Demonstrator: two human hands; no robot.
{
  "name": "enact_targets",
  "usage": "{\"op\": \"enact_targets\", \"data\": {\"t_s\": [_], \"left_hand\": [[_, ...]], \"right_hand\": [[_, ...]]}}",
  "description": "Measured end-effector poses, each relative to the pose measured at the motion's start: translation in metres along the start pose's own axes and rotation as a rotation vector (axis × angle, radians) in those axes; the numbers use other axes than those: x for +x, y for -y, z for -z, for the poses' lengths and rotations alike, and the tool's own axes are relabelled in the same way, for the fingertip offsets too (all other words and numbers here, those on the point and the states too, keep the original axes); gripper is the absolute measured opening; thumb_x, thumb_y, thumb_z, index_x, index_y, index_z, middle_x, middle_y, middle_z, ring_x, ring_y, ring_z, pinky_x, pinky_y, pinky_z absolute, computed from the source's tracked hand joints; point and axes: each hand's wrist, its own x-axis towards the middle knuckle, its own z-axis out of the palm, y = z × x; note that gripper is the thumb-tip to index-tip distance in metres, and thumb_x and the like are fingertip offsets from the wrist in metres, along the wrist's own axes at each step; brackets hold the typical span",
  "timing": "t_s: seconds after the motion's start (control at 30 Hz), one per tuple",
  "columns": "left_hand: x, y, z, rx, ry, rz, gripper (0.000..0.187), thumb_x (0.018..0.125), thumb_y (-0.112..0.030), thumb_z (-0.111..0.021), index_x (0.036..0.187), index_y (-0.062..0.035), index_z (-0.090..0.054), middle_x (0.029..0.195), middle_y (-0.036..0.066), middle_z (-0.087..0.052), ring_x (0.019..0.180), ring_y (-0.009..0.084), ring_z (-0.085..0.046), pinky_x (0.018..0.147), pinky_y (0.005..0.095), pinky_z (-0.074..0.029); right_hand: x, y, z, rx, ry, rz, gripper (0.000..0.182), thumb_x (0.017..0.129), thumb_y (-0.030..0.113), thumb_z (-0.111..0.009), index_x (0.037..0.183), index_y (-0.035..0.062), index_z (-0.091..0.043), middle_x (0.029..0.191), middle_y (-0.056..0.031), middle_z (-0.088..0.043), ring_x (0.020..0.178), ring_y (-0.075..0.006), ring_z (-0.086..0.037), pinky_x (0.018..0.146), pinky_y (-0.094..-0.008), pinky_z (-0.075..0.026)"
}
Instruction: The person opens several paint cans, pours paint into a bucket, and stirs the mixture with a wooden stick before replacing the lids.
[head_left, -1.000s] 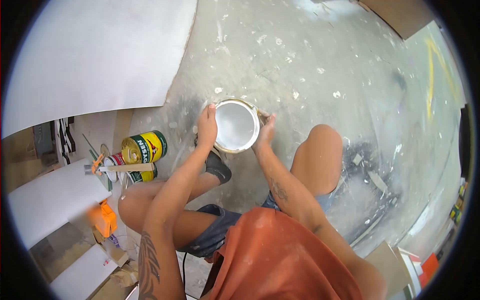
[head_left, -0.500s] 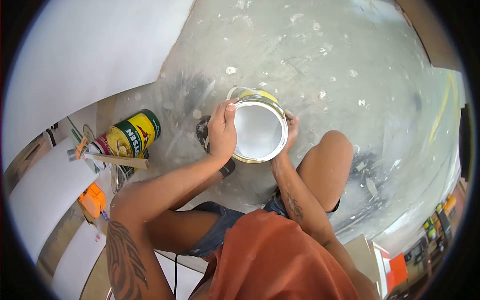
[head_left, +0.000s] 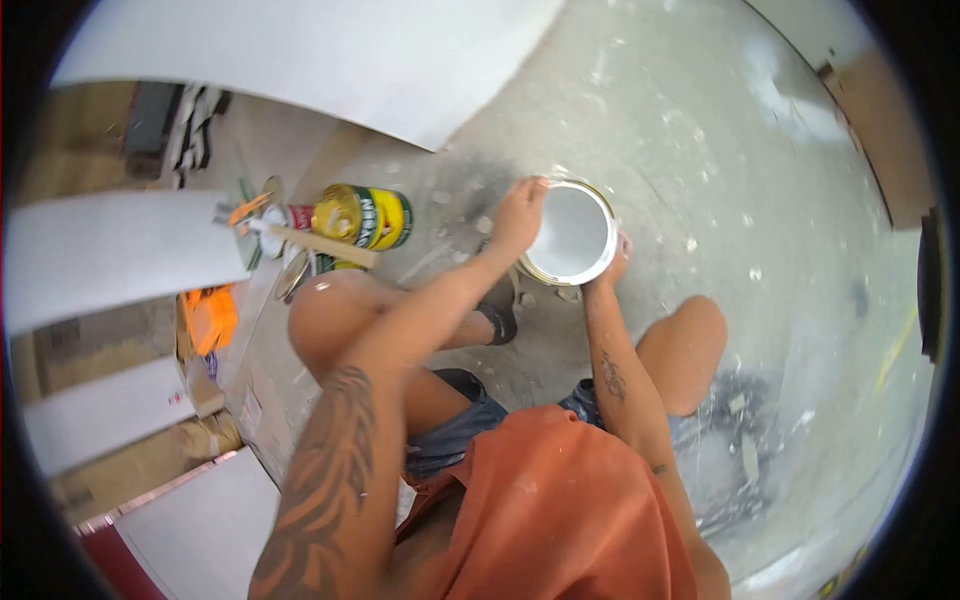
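Note:
An open paint can (head_left: 572, 235) with white inside is held in front of my knees, its mouth facing up toward the camera. My left hand (head_left: 521, 214) grips its left side, with the fingers at the rim. At the can's lower right, my right hand (head_left: 620, 258) holds the side, its fingers partly hidden behind the can. Whether the can touches the floor cannot be made out.
Left of me, a yellow and green can (head_left: 375, 218) lies beside a wooden stick (head_left: 325, 246), a round lid (head_left: 292, 275) and an orange object (head_left: 210, 318). A large white panel (head_left: 330, 60) spans the upper left. The concrete floor (head_left: 690, 150) has white spots.
The view has turned, so the things at the left appear farther right. Both hands and the can now appear higher and to the right, with the can still held between them.

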Motion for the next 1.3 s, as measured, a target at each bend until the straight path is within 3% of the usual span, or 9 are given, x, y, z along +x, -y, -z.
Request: {"op": "enact_targets", "data": {"t_s": [0.27,0.37,0.47,0.53,0.73,0.83,0.97,1.13,1.3], "left_hand": [[0.012,0.047,0.006,-0.410,-0.049,0.429,0.052,0.102,-0.048,-0.040,0.126,-0.0058,-0.059,0.131,0.020,-0.056,0.127,0.0335,-0.047,0.100,0.0465,-0.040],[-0.009,0.004,0.068,-0.177,0.304,0.596,0.049,0.101,-0.048,-0.044,0.128,-0.0090,-0.060,0.129,0.016,-0.058,0.123,0.0313,-0.051,0.101,0.0460,-0.042],[-0.024,-0.004,0.089,-0.297,0.356,0.411,0.049,0.100,-0.046,-0.048,0.128,-0.0084,-0.060,0.127,0.016,-0.060,0.121,0.0301,-0.055,0.099,0.0458,-0.043],[-0.046,-0.028,0.095,0.052,0.458,-0.352,0.045,0.098,-0.044,-0.052,0.126,-0.0099,-0.063,0.123,0.015,-0.062,0.116,0.0299,-0.059,0.096,0.0446,-0.046],[-0.107,-0.079,0.220,0.389,0.649,-0.241,0.043,0.096,-0.045,-0.054,0.119,-0.0117,-0.069,0.128,0.011,-0.061,0.119,0.0314,-0.057,0.099,0.0422,-0.046],[-0.099,-0.002,0.344,0.527,0.567,0.169,0.041,0.095,-0.039,-0.055,0.114,-0.0055,-0.069,0.113,0.016,-0.069,0.105,0.0327,-0.064,0.090,0.0401,-0.050],[-0.147,0.166,0.423,0.820,-0.259,0.450,0.030,0.085,-0.031,-0.068,0.106,-0.0100,-0.070,0.107,0.015,-0.067,0.100,0.0350,-0.064,0.085,0.0461,-0.051],[-0.169,0.244,0.425,0.899,-0.293,0.224,0.027,0.084,-0.025,-0.071,0.106,-0.0104,-0.067,0.106,0.011,-0.063,0.106,0.0309,-0.061,0.089,0.0434,-0.050],[-0.162,0.235,0.457,0.884,-0.097,0.112,0.018,0.088,-0.018,-0.065,0.104,-0.0094,-0.065,0.104,0.011,-0.062,0.103,0.0316,-0.060,0.086,0.0421,-0.050]], "right_hand": [[-0.003,0.061,-0.002,-0.227,0.186,-0.143,0.024,0.098,0.021,-0.053,0.110,0.0024,-0.061,0.100,-0.0078,-0.067,0.087,-0.0165,-0.064,0.076,-0.0311,-0.051],[-0.015,0.073,-0.007,-0.206,0.250,-0.041,0.030,0.096,0.025,-0.053,0.113,0.0019,-0.063,0.104,-0.0072,-0.067,0.094,-0.0180,-0.064,0.080,-0.0332,-0.051],[-0.047,0.098,-0.020,-0.318,0.214,0.215,0.029,0.099,0.025,-0.054,0.112,0.0005,-0.061,0.105,-0.0081,-0.064,0.099,-0.0179,-0.059,0.089,-0.0338,-0.046],[-0.096,0.126,-0.041,-0.447,0.216,0.602,0.027,0.102,0.022,-0.052,0.115,-0.0015,-0.059,0.110,-0.0094,-0.060,0.103,-0.0183,-0.053,0.095,-0.0335,-0.042],[-0.121,0.139,-0.029,-0.626,0.464,0.899,0.026,0.101,0.019,-0.052,0.118,-0.0007,-0.057,0.114,-0.0105,-0.058,0.102,-0.0199,-0.054,0.092,-0.0340,-0.043],[-0.126,0.151,-0.021,-0.592,0.383,0.756,0.024,0.101,0.018,-0.053,0.115,-0.0005,-0.058,0.103,-0.0079,-0.057,0.095,-0.0173,-0.053,0.086,-0.0306,-0.043],[-0.114,0.146,0.014,-0.783,0.464,0.662,0.019,0.101,0.016,-0.053,0.107,-0.0011,-0.059,0.090,-0.0032,-0.053,0.084,-0.0129,-0.049,0.077,-0.0260,-0.042],[-0.176,0.106,0.047,-0.849,0.944,0.747,0.009,0.097,0.010,-0.058,0.098,0.0008,-0.058,0.083,-0.0009,-0.053,0.073,-0.0090,-0.045,0.065,-0.0229,-0.039],[-0.248,0.015,-0.030,-1.437,1.479,0.192,0.019,0.095,0.018,-0.062,0.093,-0.0004,-0.064,0.079,-0.0135,-0.063,0.070,-0.0208,-0.058,0.066,-0.0330,-0.047]]}}
